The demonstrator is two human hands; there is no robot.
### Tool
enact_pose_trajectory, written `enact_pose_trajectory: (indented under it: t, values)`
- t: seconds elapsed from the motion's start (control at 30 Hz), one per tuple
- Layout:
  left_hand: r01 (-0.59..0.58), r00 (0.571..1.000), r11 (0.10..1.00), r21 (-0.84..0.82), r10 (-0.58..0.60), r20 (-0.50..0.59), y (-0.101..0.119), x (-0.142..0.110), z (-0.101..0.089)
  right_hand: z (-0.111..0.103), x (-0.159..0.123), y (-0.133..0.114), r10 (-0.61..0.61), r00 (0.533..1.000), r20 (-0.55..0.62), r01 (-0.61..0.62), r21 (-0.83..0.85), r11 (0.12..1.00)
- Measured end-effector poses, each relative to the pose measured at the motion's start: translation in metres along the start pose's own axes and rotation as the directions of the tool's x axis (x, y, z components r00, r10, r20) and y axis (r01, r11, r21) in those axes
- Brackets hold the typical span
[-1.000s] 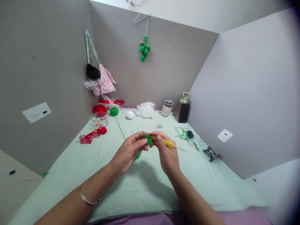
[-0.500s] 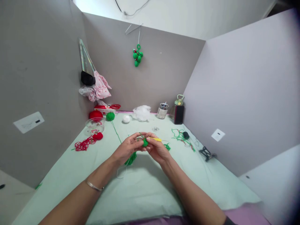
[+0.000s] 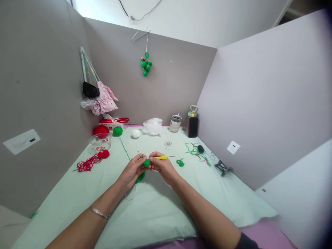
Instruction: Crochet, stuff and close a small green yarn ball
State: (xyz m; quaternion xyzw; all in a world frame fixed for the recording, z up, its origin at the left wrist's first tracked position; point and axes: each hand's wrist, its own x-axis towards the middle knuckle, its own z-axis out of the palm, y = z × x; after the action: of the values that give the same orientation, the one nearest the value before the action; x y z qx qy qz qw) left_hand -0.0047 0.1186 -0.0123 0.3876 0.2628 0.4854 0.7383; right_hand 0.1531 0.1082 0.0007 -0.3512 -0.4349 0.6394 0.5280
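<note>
Between my two hands is a small green crochet ball [image 3: 147, 163]. My left hand [image 3: 132, 170] is closed on its left side, thumb and fingers pinching it. In my right hand [image 3: 163, 168] rests a yellow-handled crochet hook [image 3: 161, 157], its metal end pointing right, away from the ball; the fingertips of that hand are at the ball's right side. Beneath my left hand lies a bundle of green yarn [image 3: 140, 177], partly covered. A green strand runs from behind the left hand back to a green yarn ball [image 3: 117, 131].
Red yarn [image 3: 89, 163] and a clear plastic container [image 3: 100, 143] lie at the left. White stuffing [image 3: 152, 127] and a tin of pens [image 3: 175, 123] stand at the back. Green scraps [image 3: 180, 162], thread ends [image 3: 197, 150] and black-handled snips [image 3: 223, 168] are on the right.
The whole view has shifted, so things sit farther left. My hands have drawn slightly apart at the fingertips, and the hook's metal end shows more clearly at the right.
</note>
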Motion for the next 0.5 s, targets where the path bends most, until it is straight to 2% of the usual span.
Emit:
enact_pose_trajectory:
  t: [0.23, 0.5]
  values:
    - [0.054, 0.998, 0.998, -0.028, -0.055, -0.01, -0.0033, 0.001, -0.0027, -0.0024, 0.0008, 0.0003, 0.013, 1.0, 0.007, -0.013, -0.03, 0.999]
    - [0.046, 0.999, 0.997, -0.062, -0.048, -0.027, -0.0021, 0.003, -0.0021, -0.0024, 0.0036, 0.0043, -0.005, 1.0, -0.018, 0.005, 0.001, 1.0]
